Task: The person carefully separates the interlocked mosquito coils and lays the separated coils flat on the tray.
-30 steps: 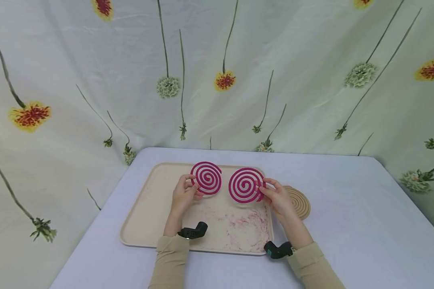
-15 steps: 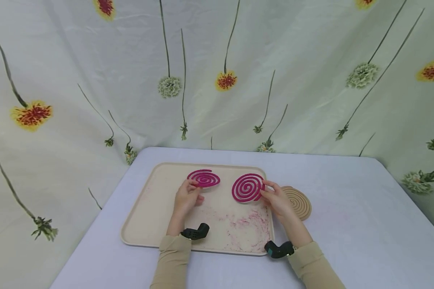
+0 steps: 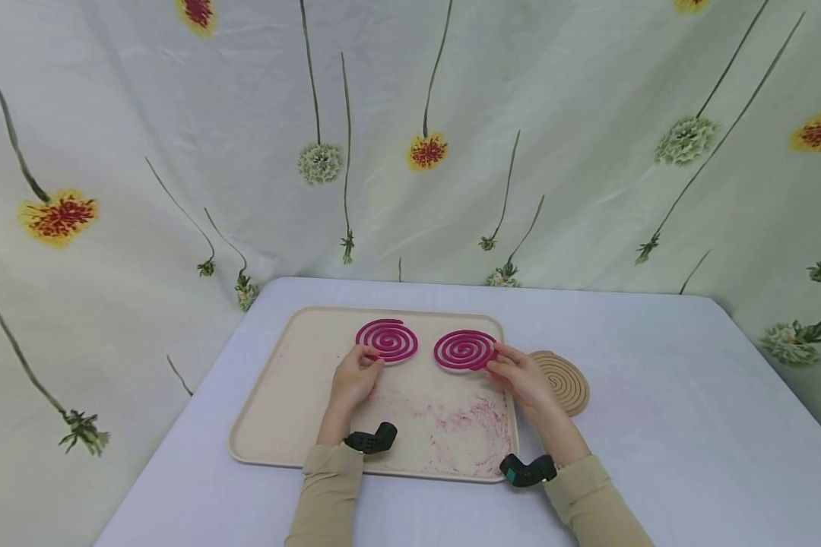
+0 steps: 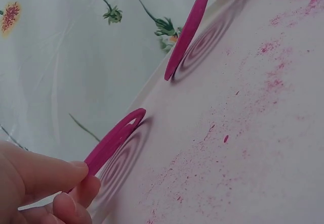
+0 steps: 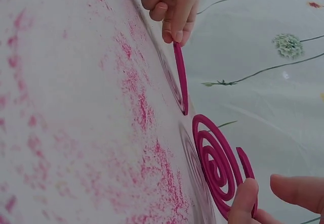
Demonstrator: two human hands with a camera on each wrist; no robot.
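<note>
Left hand (image 3: 353, 377) pinches left coil (image 3: 388, 340) | right hand (image 3: 525, 380) pinches right coil (image 3: 464, 349) | left outer tip (image 3: 398, 322) rightward, right's unclear

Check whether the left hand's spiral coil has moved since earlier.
Yes: in the head view, that pink spiral coil tipped flatter, its top dropping below the tray's far rim.

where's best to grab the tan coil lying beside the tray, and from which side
Probably pinch the tan coil by its outer rim at the right, coming in from the person's right. It looks thin and lies flat on the table, so the edge likely gives the best purchase; the right hand hides part of its left side in the head view.
</note>
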